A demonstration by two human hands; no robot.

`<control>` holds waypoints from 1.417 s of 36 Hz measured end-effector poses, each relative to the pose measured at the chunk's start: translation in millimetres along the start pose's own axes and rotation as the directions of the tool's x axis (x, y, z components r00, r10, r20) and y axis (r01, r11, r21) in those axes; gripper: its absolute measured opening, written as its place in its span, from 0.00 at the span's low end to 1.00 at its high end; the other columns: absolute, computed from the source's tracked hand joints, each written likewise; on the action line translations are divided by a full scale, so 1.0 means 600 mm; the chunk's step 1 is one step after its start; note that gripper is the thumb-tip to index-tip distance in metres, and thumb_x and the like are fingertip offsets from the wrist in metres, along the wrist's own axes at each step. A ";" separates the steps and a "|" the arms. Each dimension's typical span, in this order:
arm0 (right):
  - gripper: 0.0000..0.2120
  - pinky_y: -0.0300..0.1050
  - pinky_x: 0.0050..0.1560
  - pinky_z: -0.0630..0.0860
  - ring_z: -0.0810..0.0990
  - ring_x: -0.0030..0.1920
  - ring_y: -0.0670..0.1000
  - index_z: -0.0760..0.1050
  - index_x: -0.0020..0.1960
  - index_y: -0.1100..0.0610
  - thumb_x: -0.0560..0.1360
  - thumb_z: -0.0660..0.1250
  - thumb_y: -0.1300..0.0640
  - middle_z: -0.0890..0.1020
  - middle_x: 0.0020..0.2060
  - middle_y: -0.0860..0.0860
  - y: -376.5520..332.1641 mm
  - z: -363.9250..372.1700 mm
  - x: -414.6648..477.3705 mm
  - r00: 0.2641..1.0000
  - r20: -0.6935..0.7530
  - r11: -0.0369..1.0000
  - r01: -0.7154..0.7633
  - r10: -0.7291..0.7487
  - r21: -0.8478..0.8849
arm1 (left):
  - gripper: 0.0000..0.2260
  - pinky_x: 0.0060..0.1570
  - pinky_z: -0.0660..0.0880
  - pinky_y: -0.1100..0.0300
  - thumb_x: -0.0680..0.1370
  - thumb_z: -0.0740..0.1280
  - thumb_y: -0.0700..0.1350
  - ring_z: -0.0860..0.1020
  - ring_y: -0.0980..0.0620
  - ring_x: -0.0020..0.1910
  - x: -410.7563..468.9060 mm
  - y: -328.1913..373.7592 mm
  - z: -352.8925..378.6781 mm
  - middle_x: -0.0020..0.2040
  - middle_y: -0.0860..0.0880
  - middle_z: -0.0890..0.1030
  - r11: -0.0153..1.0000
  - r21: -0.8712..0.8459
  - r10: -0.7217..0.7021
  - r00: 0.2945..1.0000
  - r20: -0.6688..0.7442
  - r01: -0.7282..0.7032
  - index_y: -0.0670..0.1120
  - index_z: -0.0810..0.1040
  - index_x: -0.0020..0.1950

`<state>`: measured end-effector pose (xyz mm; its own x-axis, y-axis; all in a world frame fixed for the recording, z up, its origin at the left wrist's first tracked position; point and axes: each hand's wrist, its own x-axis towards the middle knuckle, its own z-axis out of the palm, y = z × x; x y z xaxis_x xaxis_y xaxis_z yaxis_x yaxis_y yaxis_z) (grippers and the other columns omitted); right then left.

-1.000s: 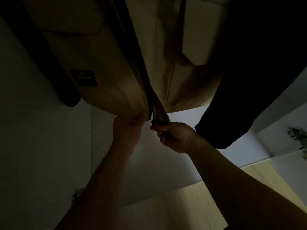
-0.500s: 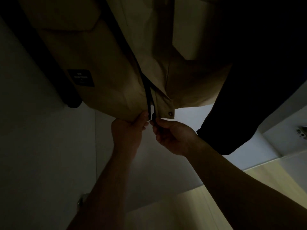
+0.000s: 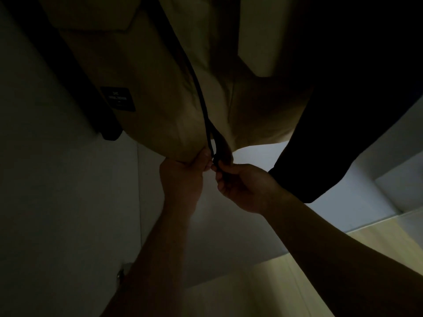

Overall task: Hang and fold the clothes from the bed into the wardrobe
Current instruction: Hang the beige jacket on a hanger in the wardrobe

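Head view: a tan jacket (image 3: 160, 88) hangs in the dim wardrobe (image 3: 57, 179), its top cut off by the frame. The left hand (image 3: 183, 177) pinches its hem beside the black zipper (image 3: 201, 99); the right hand (image 3: 242, 188) pinches the zipper's lower end. Open space lies below the hem; a dark garment (image 3: 343, 110) crowds the right.

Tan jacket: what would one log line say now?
jacket hanging | left hand grips hem | right hand pinches zipper bottom | dark garment at right
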<state>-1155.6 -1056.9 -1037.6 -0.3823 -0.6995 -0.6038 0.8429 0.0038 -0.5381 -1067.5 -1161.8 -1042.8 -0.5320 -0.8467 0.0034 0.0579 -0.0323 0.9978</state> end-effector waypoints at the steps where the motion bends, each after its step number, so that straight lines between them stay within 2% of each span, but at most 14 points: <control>1: 0.07 0.39 0.42 0.75 0.80 0.36 0.45 0.80 0.53 0.60 0.77 0.68 0.63 0.84 0.40 0.52 0.000 0.000 0.001 1.000 -0.004 1.000 0.005 -0.005 0.000 | 0.07 0.43 0.79 0.53 0.74 0.75 0.39 0.83 0.54 0.35 0.000 0.000 0.000 0.34 0.52 0.85 1.000 0.006 0.000 1.000 0.001 0.000 0.49 0.83 0.39; 8: 0.05 0.39 0.41 0.76 0.81 0.33 0.45 0.80 0.52 0.60 0.76 0.69 0.63 0.85 0.39 0.51 0.001 0.001 0.002 1.000 -0.011 1.000 0.026 -0.026 -0.016 | 0.07 0.47 0.81 0.46 0.74 0.75 0.37 0.84 0.48 0.38 0.000 0.000 -0.003 0.36 0.50 0.85 1.000 -0.018 0.013 1.000 0.003 -0.013 0.49 0.84 0.39; 14: 0.05 0.39 0.41 0.77 0.81 0.33 0.45 0.81 0.51 0.61 0.76 0.69 0.62 0.85 0.39 0.52 0.004 0.005 0.001 0.998 -0.002 0.998 0.056 -0.056 -0.013 | 0.04 0.45 0.81 0.54 0.73 0.75 0.37 0.85 0.50 0.42 0.000 0.002 -0.004 0.41 0.49 0.86 1.000 0.006 0.019 1.000 0.009 -0.019 0.43 0.84 0.46; 19: 0.05 0.38 0.41 0.75 0.80 0.34 0.45 0.82 0.49 0.60 0.77 0.68 0.62 0.85 0.40 0.51 0.002 0.008 0.001 0.997 0.010 0.997 0.071 -0.070 -0.029 | 0.06 0.54 0.80 0.43 0.72 0.77 0.36 0.85 0.46 0.48 0.000 0.006 -0.009 0.46 0.46 0.86 0.999 0.035 0.024 0.998 0.050 -0.026 0.41 0.85 0.48; 22: 0.05 0.39 0.42 0.75 0.79 0.35 0.45 0.83 0.48 0.60 0.77 0.68 0.62 0.85 0.41 0.52 0.001 0.010 -0.002 0.998 0.003 0.997 0.067 -0.067 -0.040 | 0.07 0.53 0.80 0.41 0.71 0.77 0.36 0.85 0.45 0.47 0.000 0.009 -0.010 0.43 0.47 0.86 0.999 0.040 0.019 0.997 0.068 -0.022 0.48 0.86 0.43; 25: 0.06 0.38 0.41 0.75 0.80 0.37 0.46 0.82 0.51 0.61 0.77 0.68 0.62 0.85 0.42 0.52 0.002 0.010 -0.005 0.998 -0.015 0.997 0.066 -0.067 -0.050 | 0.12 0.46 0.81 0.51 0.71 0.77 0.37 0.84 0.52 0.41 0.005 0.005 -0.009 0.36 0.56 0.85 0.994 0.100 0.040 0.998 0.043 -0.044 0.54 0.83 0.36; 28: 0.08 0.39 0.43 0.75 0.80 0.40 0.47 0.81 0.55 0.61 0.78 0.67 0.62 0.85 0.44 0.52 0.002 0.011 -0.005 0.996 -0.037 0.996 0.073 -0.075 -0.047 | 0.08 0.40 0.76 0.73 0.70 0.78 0.39 0.82 0.65 0.39 0.006 0.004 -0.010 0.35 0.64 0.83 0.982 0.169 0.080 0.996 0.038 -0.085 0.50 0.82 0.41; 30: 0.09 0.39 0.44 0.75 0.80 0.41 0.47 0.81 0.56 0.62 0.78 0.67 0.62 0.84 0.47 0.53 0.001 0.013 -0.004 0.996 -0.036 0.996 0.081 -0.082 -0.032 | 0.07 0.39 0.73 0.77 0.71 0.79 0.40 0.81 0.68 0.39 0.009 0.004 -0.012 0.36 0.64 0.82 0.976 0.201 0.083 0.996 0.033 -0.088 0.47 0.83 0.44; 36: 0.05 0.42 0.46 0.77 0.82 0.44 0.49 0.82 0.52 0.63 0.77 0.68 0.64 0.85 0.47 0.55 0.006 0.015 -0.001 0.992 -0.072 0.994 0.106 -0.103 0.031 | 0.10 0.45 0.76 0.65 0.71 0.79 0.43 0.80 0.66 0.39 0.010 0.004 -0.016 0.37 0.62 0.81 0.924 0.352 0.128 0.989 0.075 -0.146 0.55 0.80 0.37; 41: 0.11 0.42 0.46 0.77 0.82 0.43 0.49 0.80 0.60 0.64 0.79 0.66 0.63 0.84 0.51 0.56 0.014 0.018 0.002 0.990 -0.074 0.991 0.124 -0.120 0.044 | 0.06 0.39 0.69 0.75 0.73 0.77 0.46 0.77 0.67 0.36 0.014 0.006 -0.018 0.35 0.59 0.79 0.874 0.457 0.133 0.986 0.100 -0.164 0.44 0.84 0.40; 44: 0.06 0.42 0.46 0.78 0.82 0.43 0.50 0.82 0.51 0.63 0.79 0.66 0.64 0.85 0.46 0.56 0.017 0.021 0.001 0.993 -0.066 0.992 0.101 -0.096 0.074 | 0.08 0.42 0.72 0.67 0.74 0.76 0.45 0.79 0.60 0.37 0.018 0.012 -0.022 0.37 0.52 0.82 0.880 0.455 0.091 0.988 0.124 -0.139 0.41 0.83 0.41; 46: 0.06 0.42 0.46 0.78 0.82 0.42 0.50 0.82 0.48 0.63 0.79 0.66 0.65 0.85 0.44 0.56 0.017 0.024 -0.001 0.993 -0.078 0.990 0.099 -0.091 0.105 | 0.08 0.40 0.72 0.69 0.74 0.76 0.45 0.78 0.62 0.36 0.019 0.014 -0.022 0.37 0.51 0.82 0.884 0.450 0.070 0.987 0.143 -0.128 0.41 0.83 0.40; 48: 0.05 0.43 0.46 0.78 0.81 0.43 0.51 0.81 0.48 0.63 0.78 0.66 0.65 0.84 0.43 0.56 0.017 0.027 0.000 0.989 -0.105 0.985 0.118 -0.105 0.128 | 0.08 0.37 0.70 0.74 0.74 0.76 0.45 0.77 0.65 0.34 0.020 0.013 -0.019 0.36 0.52 0.81 0.882 0.455 0.068 0.988 0.142 -0.126 0.44 0.81 0.38; 51: 0.05 0.43 0.45 0.78 0.81 0.44 0.52 0.80 0.52 0.65 0.78 0.67 0.67 0.84 0.44 0.58 0.018 0.030 -0.002 0.982 -0.149 0.985 0.136 -0.119 0.110 | 0.09 0.39 0.72 0.70 0.74 0.76 0.43 0.76 0.62 0.34 0.020 0.011 -0.017 0.35 0.50 0.81 0.869 0.470 0.096 0.985 0.147 -0.155 0.43 0.80 0.37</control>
<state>-1139.3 -1068.9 -1032.5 -0.5316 -0.5810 -0.6163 0.8198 -0.1700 -0.5469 -1064.9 -1177.9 -1036.7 -0.6421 -0.7589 0.1087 -0.2641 0.3521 0.8979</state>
